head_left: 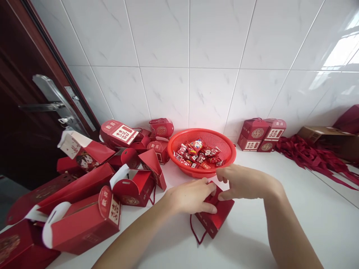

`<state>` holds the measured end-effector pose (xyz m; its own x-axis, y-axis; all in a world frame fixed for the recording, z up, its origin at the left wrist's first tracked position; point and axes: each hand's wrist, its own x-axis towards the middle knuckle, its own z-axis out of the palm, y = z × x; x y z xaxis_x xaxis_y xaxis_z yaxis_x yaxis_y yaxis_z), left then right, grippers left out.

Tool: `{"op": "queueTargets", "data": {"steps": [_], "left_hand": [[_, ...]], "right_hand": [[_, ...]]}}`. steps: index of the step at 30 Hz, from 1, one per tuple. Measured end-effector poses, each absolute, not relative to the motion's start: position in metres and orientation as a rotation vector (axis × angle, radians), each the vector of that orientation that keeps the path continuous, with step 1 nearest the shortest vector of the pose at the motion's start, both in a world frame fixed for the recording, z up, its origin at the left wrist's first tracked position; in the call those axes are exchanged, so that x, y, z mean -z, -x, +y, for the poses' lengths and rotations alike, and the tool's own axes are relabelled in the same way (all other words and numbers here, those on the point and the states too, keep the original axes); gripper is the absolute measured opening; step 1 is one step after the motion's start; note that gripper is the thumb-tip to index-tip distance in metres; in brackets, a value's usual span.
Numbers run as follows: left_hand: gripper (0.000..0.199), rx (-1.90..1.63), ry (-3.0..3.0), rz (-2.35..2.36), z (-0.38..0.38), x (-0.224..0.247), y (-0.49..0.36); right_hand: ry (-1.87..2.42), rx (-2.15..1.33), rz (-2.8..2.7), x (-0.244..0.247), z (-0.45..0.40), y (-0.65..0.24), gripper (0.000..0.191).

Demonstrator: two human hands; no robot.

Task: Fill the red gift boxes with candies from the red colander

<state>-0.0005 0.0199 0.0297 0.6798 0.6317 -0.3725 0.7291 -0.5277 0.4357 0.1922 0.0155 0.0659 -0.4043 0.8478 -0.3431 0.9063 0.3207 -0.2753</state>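
A small red cardboard gift box (223, 213) lies tilted on the white surface just in front of the basket, its dark red cord handle (198, 239) looped out on the near side. My left hand (193, 196) is closed on the box from the left, with the thumb along its near part and the fingers at its upper flap. From the right, my right hand (242, 183) has its thumb on the top of the box and its fingers curled at the far end; the fingertips are partly hidden. Behind both hands stands a red plastic basket (183, 170) holding wrapped candies (200, 153).
Many red gift boxes (84, 228), several with flaps up, crowd the left side by a dark door (17, 93). Boxes (254, 134) are stacked against the tiled wall at the right. Beside them lie dark red ribbons (305, 153) and a brown carton (322, 134).
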Motion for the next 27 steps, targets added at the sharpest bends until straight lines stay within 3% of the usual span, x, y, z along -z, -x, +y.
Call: {"op": "queueTargets", "data": {"steps": [6, 15, 21, 27], "left_hand": [[0.029, 0.223, -2.308, 0.953, 0.029, -0.032, -0.002], [0.031, 0.116, -2.250, 0.807, 0.047, -0.018, -0.002], [0.037, 0.076, -2.210, 0.726, 0.054, -0.013, -0.001], [0.037, 0.079, -2.231, 0.732, 0.053, -0.015, -0.002]], "right_hand": [[-1.666, 0.743, 2.291, -0.056, 0.015, -0.215, 0.058], [-1.476, 1.164, 2.176, -0.032, 0.032, -0.234, 0.070], [-1.444, 1.392, 2.162, -0.024, 0.040, -0.240, 0.092], [-1.366, 1.455, 2.199, -0.021, 0.043, -0.239, 0.080]]}}
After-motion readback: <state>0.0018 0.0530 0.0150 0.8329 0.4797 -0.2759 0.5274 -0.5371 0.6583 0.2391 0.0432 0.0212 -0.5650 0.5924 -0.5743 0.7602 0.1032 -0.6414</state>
